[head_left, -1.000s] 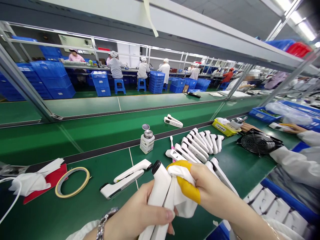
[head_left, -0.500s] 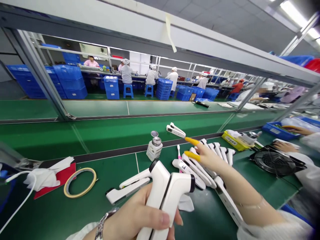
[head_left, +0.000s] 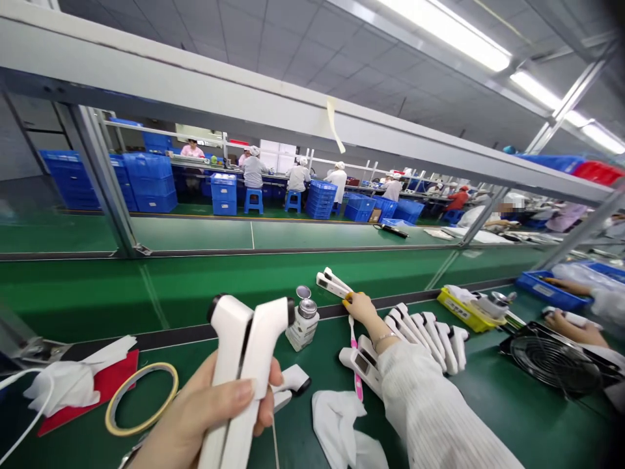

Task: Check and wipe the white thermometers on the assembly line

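My left hand (head_left: 215, 404) is closed round two white infrared thermometers (head_left: 244, 365), held upright side by side, their black-tipped heads turned apart. My right hand (head_left: 364, 306), with yellow finger cots, reaches forward; its curled fingers pinch the near end of another pair of white thermometers (head_left: 334, 281) on the green belt. Beneath the right forearm lie more thermometers (head_left: 361, 365), partly covered by the sleeve, and a pink and white toothbrush (head_left: 353, 339). A white pump bottle (head_left: 303, 326) with its metal lid raised stands between the hands. Behind the left hand, another thermometer (head_left: 293, 379) is partly hidden.
A row of thermometers (head_left: 430, 335) lies right of my forearm, near a yellow tray (head_left: 463, 312) and a black fan (head_left: 551, 365). White cloth (head_left: 336, 417) lies in front. Tape (head_left: 112, 417) and a red sheet (head_left: 63, 417) lie left. A co-worker's hands (head_left: 576, 326) are at right.
My right hand has reached forward from above the row to the pair on the belt, its fingers closing there. My left hand has moved left with its two thermometers. The view has tilted up.
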The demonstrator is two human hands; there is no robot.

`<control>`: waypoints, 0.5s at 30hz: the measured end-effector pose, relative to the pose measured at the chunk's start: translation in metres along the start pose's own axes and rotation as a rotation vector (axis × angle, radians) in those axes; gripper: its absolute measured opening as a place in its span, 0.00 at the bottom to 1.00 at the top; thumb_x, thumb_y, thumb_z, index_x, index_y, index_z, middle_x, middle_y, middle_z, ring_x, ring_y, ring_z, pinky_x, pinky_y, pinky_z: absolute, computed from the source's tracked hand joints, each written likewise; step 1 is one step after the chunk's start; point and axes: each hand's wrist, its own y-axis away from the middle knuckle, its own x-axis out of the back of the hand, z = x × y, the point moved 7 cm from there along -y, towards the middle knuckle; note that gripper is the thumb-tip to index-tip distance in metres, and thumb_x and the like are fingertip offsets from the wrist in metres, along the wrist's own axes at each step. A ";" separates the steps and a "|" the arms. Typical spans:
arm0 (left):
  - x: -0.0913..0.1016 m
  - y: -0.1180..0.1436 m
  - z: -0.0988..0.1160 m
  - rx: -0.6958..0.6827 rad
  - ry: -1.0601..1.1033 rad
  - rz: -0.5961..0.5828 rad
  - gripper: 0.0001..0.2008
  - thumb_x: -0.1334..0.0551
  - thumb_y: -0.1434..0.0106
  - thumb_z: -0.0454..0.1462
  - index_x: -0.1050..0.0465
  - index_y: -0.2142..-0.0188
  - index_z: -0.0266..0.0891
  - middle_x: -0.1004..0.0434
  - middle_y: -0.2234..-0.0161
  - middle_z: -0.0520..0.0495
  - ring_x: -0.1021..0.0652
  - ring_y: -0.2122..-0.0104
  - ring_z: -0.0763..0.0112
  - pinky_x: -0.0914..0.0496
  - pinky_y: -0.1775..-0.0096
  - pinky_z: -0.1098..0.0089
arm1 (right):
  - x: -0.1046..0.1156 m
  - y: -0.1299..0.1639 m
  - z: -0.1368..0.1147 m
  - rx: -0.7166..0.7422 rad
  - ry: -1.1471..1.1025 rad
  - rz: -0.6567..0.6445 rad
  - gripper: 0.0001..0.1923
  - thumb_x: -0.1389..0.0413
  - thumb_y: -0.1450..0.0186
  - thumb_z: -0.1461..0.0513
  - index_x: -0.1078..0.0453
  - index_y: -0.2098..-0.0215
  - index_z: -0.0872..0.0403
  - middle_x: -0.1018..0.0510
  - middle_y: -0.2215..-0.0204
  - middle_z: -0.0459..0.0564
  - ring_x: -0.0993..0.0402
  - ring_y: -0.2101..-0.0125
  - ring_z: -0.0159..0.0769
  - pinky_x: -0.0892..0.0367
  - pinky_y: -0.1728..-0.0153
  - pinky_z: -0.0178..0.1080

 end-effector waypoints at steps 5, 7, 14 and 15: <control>-0.007 0.002 0.002 -0.068 -0.179 -0.061 0.19 0.33 0.51 0.44 0.29 0.64 0.35 0.25 0.76 0.48 0.30 0.74 0.73 0.37 0.70 0.76 | 0.007 -0.008 -0.016 0.007 0.005 0.058 0.16 0.48 0.35 0.58 0.37 0.50 0.55 0.32 0.52 0.53 0.31 0.56 0.41 0.33 0.57 0.48; -0.007 0.001 0.002 -0.077 -0.195 -0.063 0.19 0.33 0.51 0.45 0.29 0.63 0.35 0.25 0.76 0.48 0.30 0.73 0.73 0.37 0.70 0.75 | 0.005 -0.009 -0.029 0.059 -0.019 0.023 0.16 0.47 0.35 0.58 0.37 0.51 0.55 0.30 0.54 0.52 0.30 0.59 0.39 0.31 0.59 0.46; -0.065 0.009 -0.027 0.143 -0.186 -0.292 0.23 0.30 0.53 0.37 0.30 0.57 0.42 0.23 0.67 0.49 0.24 0.69 0.69 0.32 0.67 0.71 | 0.012 0.015 -0.064 0.174 -0.057 0.002 0.14 0.48 0.35 0.57 0.34 0.55 0.56 0.28 0.59 0.51 0.29 0.62 0.36 0.31 0.61 0.45; -0.081 0.016 -0.036 0.183 -0.180 -0.423 0.23 0.30 0.54 0.36 0.30 0.57 0.43 0.23 0.65 0.49 0.23 0.66 0.66 0.32 0.65 0.69 | 0.016 0.027 -0.064 0.188 -0.070 0.008 0.14 0.49 0.35 0.56 0.35 0.55 0.56 0.27 0.60 0.51 0.28 0.62 0.37 0.32 0.60 0.45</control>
